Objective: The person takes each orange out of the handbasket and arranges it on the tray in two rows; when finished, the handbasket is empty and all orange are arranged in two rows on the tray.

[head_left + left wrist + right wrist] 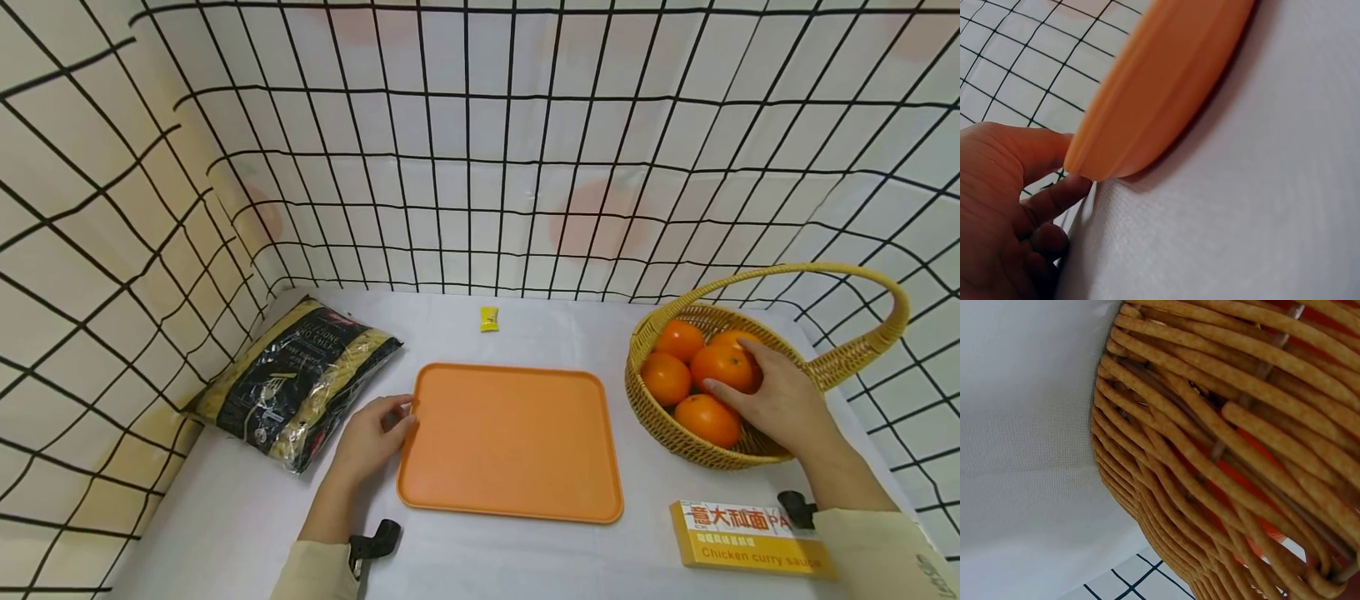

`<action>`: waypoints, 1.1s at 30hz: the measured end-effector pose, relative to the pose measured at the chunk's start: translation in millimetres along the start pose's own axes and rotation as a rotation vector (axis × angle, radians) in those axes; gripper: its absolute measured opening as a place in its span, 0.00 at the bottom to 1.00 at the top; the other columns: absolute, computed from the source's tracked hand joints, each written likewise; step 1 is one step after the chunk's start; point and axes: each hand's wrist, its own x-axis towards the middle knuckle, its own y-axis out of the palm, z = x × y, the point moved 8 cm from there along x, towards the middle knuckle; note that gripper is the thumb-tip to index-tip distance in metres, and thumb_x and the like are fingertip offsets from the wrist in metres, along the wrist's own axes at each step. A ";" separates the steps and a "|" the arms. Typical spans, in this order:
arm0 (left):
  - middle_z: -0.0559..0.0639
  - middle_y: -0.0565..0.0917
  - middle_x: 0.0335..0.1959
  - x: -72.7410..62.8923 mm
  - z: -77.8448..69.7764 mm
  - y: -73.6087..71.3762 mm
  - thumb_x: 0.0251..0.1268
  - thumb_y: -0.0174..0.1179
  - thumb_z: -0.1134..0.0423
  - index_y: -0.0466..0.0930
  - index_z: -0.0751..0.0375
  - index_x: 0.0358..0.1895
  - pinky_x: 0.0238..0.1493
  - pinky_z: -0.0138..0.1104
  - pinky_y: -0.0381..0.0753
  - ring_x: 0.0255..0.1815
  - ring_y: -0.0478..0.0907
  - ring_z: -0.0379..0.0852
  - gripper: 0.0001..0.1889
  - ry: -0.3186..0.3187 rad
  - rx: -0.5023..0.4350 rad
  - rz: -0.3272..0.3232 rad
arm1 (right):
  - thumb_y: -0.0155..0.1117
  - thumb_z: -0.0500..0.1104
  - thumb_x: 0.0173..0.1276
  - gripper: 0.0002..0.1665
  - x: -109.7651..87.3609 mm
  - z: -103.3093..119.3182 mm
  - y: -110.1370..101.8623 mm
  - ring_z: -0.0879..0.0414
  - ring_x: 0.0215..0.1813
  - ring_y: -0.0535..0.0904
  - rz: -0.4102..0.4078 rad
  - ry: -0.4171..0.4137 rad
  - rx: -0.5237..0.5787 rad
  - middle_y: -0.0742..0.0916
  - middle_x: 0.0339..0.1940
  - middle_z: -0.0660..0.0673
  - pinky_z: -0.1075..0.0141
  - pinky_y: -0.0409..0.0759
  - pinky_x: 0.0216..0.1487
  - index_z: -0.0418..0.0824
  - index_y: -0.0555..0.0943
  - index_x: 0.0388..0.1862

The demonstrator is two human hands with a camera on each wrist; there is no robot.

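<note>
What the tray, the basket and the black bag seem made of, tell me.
Tray: probably plastic, smooth and satin; even orange colour, moulded rim. Basket: wicker-like, perhaps rattan, slightly glossy; rounded interwoven strands. Black bag: likely plastic film, shiny; creases and bright glare.

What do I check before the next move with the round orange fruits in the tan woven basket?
1. Right hand holding the top fruit: ok, gripped.
2. Fruit out of the basket: not ok, inside.
3. Orange rectangular tray apart from the basket: ok, white cloth between.
4. Left hand at the tray's rim: ok, pinching it.
5. Yellow-and-white cardboard box untouched by the right sleeve: cannot tell, they overlap.
</note>
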 end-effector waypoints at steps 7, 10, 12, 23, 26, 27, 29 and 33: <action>0.47 0.85 0.38 -1.4 0.6 0.0 0.65 0.69 0.59 0.86 0.53 0.57 0.39 0.32 0.72 0.35 0.74 0.39 0.17 -0.004 0.000 0.005 | 0.65 0.71 0.65 0.61 0.2 5.0 0.5 0.23 0.63 0.67 0.007 -0.019 -0.002 0.70 0.68 0.19 0.26 0.66 0.57 0.34 0.55 0.81; 0.47 0.85 0.38 -1.5 1.3 0.5 0.66 0.69 0.59 0.86 0.53 0.57 0.39 0.32 0.72 0.35 0.73 0.39 0.17 -0.007 -0.004 0.005 | 0.64 0.71 0.65 0.61 -0.3 5.5 1.5 0.23 0.63 0.67 0.018 -0.013 -0.005 0.69 0.69 0.19 0.26 0.66 0.58 0.33 0.55 0.80; 0.46 0.85 0.38 -2.0 1.9 0.9 0.66 0.69 0.59 0.86 0.52 0.58 0.38 0.32 0.72 0.34 0.73 0.39 0.17 -0.009 -0.007 0.005 | 0.64 0.71 0.65 0.61 -0.3 4.1 2.4 0.23 0.63 0.66 0.025 -0.006 -0.008 0.69 0.69 0.19 0.25 0.66 0.58 0.32 0.55 0.80; 0.46 0.85 0.37 -2.8 2.7 1.3 0.65 0.69 0.60 0.87 0.53 0.57 0.35 0.30 0.70 0.31 0.71 0.36 0.17 -0.005 -0.038 -0.011 | 0.64 0.70 0.67 0.59 1.0 2.3 2.3 0.23 0.64 0.66 0.024 -0.003 -0.007 0.69 0.70 0.19 0.25 0.66 0.58 0.32 0.57 0.79; 0.46 0.85 0.37 -3.3 2.4 1.0 0.65 0.69 0.60 0.87 0.53 0.56 0.35 0.30 0.70 0.31 0.71 0.36 0.17 -0.008 -0.035 -0.013 | 0.64 0.70 0.67 0.59 1.1 2.3 2.5 0.23 0.64 0.66 0.020 -0.003 -0.010 0.69 0.70 0.19 0.26 0.66 0.58 0.32 0.57 0.79; 0.46 0.85 0.37 -3.5 2.5 0.9 0.65 0.69 0.60 0.87 0.53 0.56 0.35 0.30 0.70 0.31 0.71 0.36 0.17 -0.010 -0.033 -0.014 | 0.64 0.70 0.67 0.59 1.1 2.2 2.8 0.23 0.64 0.66 0.019 -0.001 -0.011 0.69 0.70 0.19 0.26 0.66 0.59 0.32 0.57 0.79; 0.46 0.85 0.37 -3.9 2.1 0.6 0.65 0.70 0.60 0.87 0.53 0.56 0.35 0.30 0.70 0.31 0.71 0.35 0.17 -0.009 -0.028 -0.018 | 0.64 0.70 0.67 0.59 1.0 2.1 3.2 0.23 0.64 0.66 0.016 0.001 -0.010 0.69 0.69 0.19 0.26 0.66 0.59 0.32 0.57 0.79; 0.46 0.85 0.37 -3.6 1.9 0.7 0.64 0.70 0.60 0.87 0.52 0.56 0.36 0.30 0.70 0.32 0.72 0.37 0.17 -0.015 -0.026 -0.017 | 0.64 0.70 0.67 0.59 0.5 1.5 4.2 0.23 0.65 0.65 0.012 0.006 -0.004 0.69 0.70 0.19 0.26 0.65 0.59 0.32 0.57 0.79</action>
